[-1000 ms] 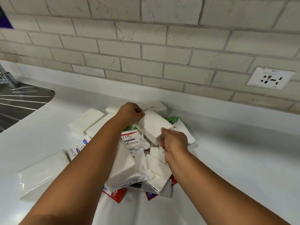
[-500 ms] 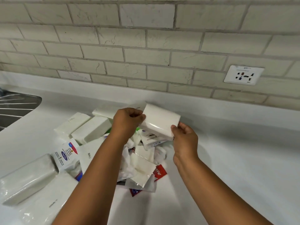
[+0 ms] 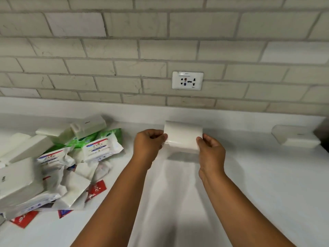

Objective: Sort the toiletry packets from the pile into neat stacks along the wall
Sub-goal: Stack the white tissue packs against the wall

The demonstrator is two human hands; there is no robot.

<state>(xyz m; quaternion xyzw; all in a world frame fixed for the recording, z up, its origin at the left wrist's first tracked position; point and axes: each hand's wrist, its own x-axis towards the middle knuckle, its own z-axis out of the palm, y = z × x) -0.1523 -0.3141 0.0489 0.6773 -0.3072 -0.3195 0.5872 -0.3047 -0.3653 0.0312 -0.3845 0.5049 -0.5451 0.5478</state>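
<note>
Fingers (image 3: 164,137) of both hands pinch white packet (image 3: 182,135) ends | long axis left-right

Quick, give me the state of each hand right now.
Left hand: closed, grip on the left end of the white packet.
Right hand: closed, grip on the right end of the same packet.

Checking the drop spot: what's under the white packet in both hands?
Below the white packet, held by left hand and right hand, only bare counter with its shadow shows. The packet's underside is hidden.
</note>
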